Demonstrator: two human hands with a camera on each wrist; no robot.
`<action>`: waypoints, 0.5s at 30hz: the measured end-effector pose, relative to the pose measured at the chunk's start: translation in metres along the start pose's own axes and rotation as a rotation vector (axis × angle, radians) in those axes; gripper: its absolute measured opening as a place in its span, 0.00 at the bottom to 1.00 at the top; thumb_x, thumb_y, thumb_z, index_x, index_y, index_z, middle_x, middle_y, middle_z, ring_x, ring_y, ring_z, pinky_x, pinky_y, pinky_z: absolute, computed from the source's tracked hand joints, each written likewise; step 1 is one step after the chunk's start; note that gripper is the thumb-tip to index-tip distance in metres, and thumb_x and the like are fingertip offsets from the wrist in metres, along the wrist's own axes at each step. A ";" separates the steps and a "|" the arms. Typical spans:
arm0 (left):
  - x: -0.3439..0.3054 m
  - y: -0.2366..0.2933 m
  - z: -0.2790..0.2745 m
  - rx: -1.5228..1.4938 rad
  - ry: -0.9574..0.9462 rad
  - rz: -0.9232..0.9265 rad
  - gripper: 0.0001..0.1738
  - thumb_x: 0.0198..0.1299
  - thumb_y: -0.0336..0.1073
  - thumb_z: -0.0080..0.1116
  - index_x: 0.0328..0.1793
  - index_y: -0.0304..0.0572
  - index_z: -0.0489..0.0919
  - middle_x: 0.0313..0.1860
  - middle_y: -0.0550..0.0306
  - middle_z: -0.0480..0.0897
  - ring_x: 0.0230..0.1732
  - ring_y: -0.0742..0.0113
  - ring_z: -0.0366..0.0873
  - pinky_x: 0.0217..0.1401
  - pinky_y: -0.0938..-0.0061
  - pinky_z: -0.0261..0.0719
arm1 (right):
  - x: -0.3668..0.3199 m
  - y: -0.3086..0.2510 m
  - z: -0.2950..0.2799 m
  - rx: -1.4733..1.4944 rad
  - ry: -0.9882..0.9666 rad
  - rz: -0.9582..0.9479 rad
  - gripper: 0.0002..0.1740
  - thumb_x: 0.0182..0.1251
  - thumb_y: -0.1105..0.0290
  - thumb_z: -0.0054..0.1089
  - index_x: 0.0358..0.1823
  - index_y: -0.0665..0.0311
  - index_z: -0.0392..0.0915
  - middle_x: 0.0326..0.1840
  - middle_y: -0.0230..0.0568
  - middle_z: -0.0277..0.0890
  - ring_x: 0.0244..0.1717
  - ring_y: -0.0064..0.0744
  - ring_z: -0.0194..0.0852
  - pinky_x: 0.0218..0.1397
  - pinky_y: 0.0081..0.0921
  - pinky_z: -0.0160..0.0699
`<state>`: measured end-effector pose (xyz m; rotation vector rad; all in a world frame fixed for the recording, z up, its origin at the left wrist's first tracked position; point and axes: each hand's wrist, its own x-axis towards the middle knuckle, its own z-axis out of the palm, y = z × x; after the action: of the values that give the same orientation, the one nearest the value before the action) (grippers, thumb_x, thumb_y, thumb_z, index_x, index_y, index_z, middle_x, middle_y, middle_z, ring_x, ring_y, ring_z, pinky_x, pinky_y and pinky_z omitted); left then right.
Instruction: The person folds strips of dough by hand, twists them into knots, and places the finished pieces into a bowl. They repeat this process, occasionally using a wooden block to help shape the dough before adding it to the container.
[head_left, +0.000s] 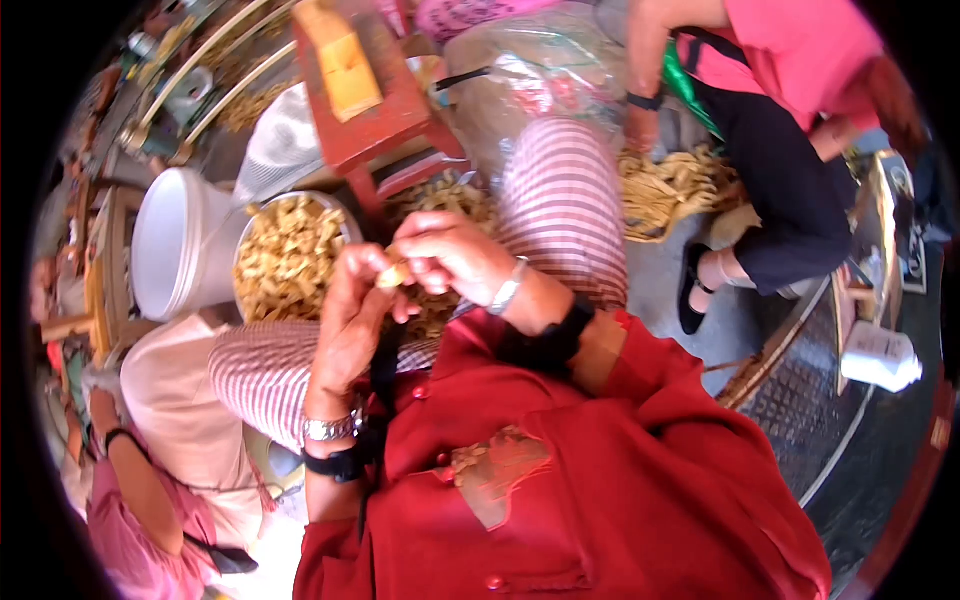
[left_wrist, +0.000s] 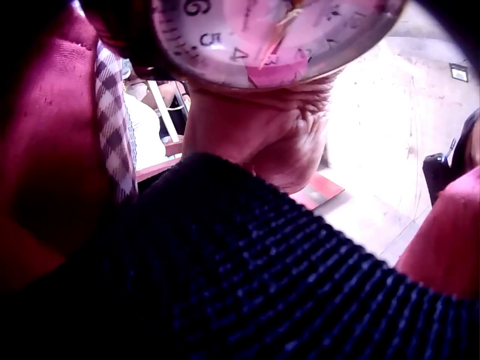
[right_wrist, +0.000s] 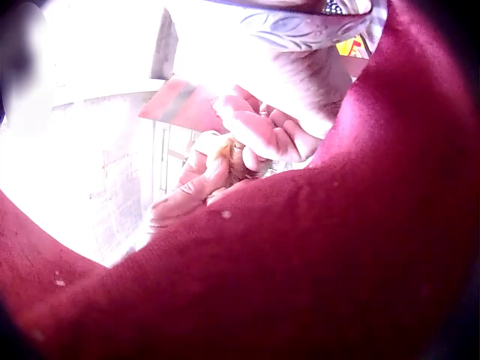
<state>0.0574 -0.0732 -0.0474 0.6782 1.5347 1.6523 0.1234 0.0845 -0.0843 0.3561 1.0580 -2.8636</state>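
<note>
left and right hands (head_left: 348, 315) (head_left: 455, 258) pinch a yellowish piece (head_left: 392, 276) mid-frame; looks like fiddly shaping, next move wants light pressure imo

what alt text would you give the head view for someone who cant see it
A seated person in red holds a small yellowish piece between the left hand and right hand. Beyond, a round bowl heaped with yellowish pieces stands beside a white bucket, with other people close by.
</note>
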 end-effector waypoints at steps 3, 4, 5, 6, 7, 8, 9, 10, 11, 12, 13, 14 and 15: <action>0.000 0.007 0.000 -0.078 -0.012 -0.126 0.10 0.66 0.23 0.40 0.50 0.45 0.64 0.35 0.58 0.74 0.26 0.76 0.68 0.32 0.81 0.75 | -0.002 -0.003 0.005 -0.083 0.054 -0.109 0.05 0.64 0.73 0.52 0.34 0.67 0.73 0.18 0.33 0.69 0.13 0.17 0.61 0.14 0.14 0.59; 0.000 0.007 -0.001 -0.122 -0.010 -0.192 0.09 0.67 0.24 0.41 0.50 0.45 0.64 0.34 0.58 0.74 0.26 0.76 0.68 0.32 0.81 0.74 | -0.002 -0.004 0.002 -0.096 0.056 -0.136 0.05 0.65 0.72 0.52 0.34 0.67 0.73 0.19 0.33 0.69 0.13 0.17 0.61 0.15 0.14 0.59; -0.002 0.009 0.000 -0.168 -0.029 -0.218 0.09 0.68 0.27 0.41 0.52 0.46 0.64 0.32 0.59 0.74 0.27 0.78 0.68 0.31 0.83 0.73 | -0.001 -0.004 0.001 -0.066 0.077 -0.133 0.05 0.65 0.73 0.52 0.34 0.66 0.73 0.19 0.32 0.68 0.14 0.16 0.61 0.15 0.14 0.58; -0.003 0.014 0.001 -0.200 -0.022 -0.260 0.09 0.69 0.28 0.42 0.53 0.46 0.65 0.32 0.60 0.73 0.27 0.78 0.67 0.31 0.84 0.72 | -0.001 -0.006 0.001 -0.063 0.129 -0.111 0.04 0.66 0.72 0.52 0.34 0.65 0.72 0.20 0.30 0.67 0.14 0.16 0.60 0.15 0.14 0.58; -0.004 0.013 0.001 -0.207 -0.022 -0.252 0.09 0.69 0.29 0.42 0.54 0.46 0.65 0.31 0.61 0.72 0.27 0.79 0.67 0.31 0.84 0.72 | -0.003 -0.008 0.004 -0.082 0.144 -0.133 0.04 0.66 0.72 0.53 0.34 0.65 0.72 0.19 0.30 0.66 0.14 0.16 0.60 0.15 0.14 0.58; -0.004 0.012 0.001 -0.216 -0.024 -0.245 0.10 0.69 0.29 0.42 0.55 0.46 0.65 0.30 0.61 0.71 0.28 0.79 0.67 0.31 0.85 0.72 | -0.004 -0.010 0.006 -0.101 0.161 -0.156 0.05 0.66 0.72 0.53 0.34 0.65 0.72 0.19 0.29 0.66 0.14 0.15 0.59 0.15 0.14 0.58; -0.005 0.013 0.001 -0.219 -0.035 -0.243 0.10 0.69 0.29 0.42 0.55 0.46 0.65 0.30 0.62 0.71 0.27 0.79 0.66 0.31 0.85 0.72 | -0.006 -0.012 0.007 -0.120 0.157 -0.170 0.05 0.66 0.71 0.53 0.33 0.65 0.72 0.20 0.29 0.66 0.15 0.15 0.60 0.17 0.14 0.59; -0.006 0.014 0.000 -0.222 -0.045 -0.239 0.11 0.69 0.29 0.42 0.56 0.46 0.64 0.30 0.62 0.70 0.27 0.79 0.66 0.31 0.85 0.71 | -0.006 -0.013 0.007 -0.124 0.150 -0.166 0.05 0.67 0.71 0.53 0.34 0.65 0.72 0.20 0.29 0.66 0.15 0.15 0.60 0.17 0.13 0.60; -0.006 0.015 -0.001 -0.223 -0.055 -0.235 0.11 0.69 0.29 0.42 0.56 0.46 0.64 0.30 0.62 0.70 0.27 0.79 0.66 0.31 0.85 0.71 | -0.006 -0.014 0.007 -0.128 0.143 -0.162 0.05 0.67 0.70 0.53 0.34 0.65 0.72 0.20 0.29 0.66 0.16 0.15 0.61 0.18 0.13 0.60; -0.005 0.014 -0.004 -0.227 -0.052 -0.229 0.12 0.69 0.29 0.42 0.57 0.46 0.64 0.30 0.62 0.70 0.27 0.80 0.66 0.31 0.85 0.71 | -0.005 -0.014 0.008 -0.131 0.136 -0.160 0.06 0.67 0.70 0.53 0.35 0.65 0.72 0.21 0.28 0.66 0.16 0.15 0.61 0.18 0.13 0.61; -0.004 0.012 -0.007 -0.232 -0.048 -0.225 0.12 0.69 0.29 0.42 0.57 0.46 0.64 0.30 0.63 0.70 0.27 0.80 0.66 0.31 0.85 0.71 | -0.005 -0.015 0.009 -0.141 0.110 -0.128 0.07 0.68 0.68 0.53 0.36 0.64 0.72 0.22 0.28 0.66 0.16 0.15 0.61 0.18 0.13 0.61; -0.004 0.012 -0.008 -0.238 -0.043 -0.220 0.12 0.69 0.29 0.42 0.57 0.46 0.64 0.30 0.63 0.70 0.27 0.80 0.66 0.31 0.85 0.71 | -0.006 -0.016 0.010 -0.152 0.084 -0.096 0.08 0.68 0.66 0.53 0.36 0.64 0.72 0.23 0.28 0.66 0.17 0.15 0.61 0.19 0.12 0.61; -0.004 0.014 -0.006 -0.224 -0.015 -0.208 0.12 0.68 0.29 0.42 0.57 0.45 0.65 0.29 0.64 0.70 0.27 0.81 0.66 0.30 0.85 0.70 | -0.006 -0.018 0.012 -0.163 0.058 -0.066 0.10 0.69 0.64 0.53 0.37 0.64 0.72 0.24 0.28 0.67 0.17 0.14 0.61 0.19 0.12 0.61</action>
<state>0.0520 -0.0797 -0.0341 0.3965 1.3349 1.6242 0.1241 0.0905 -0.0631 0.4020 1.3272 -2.8133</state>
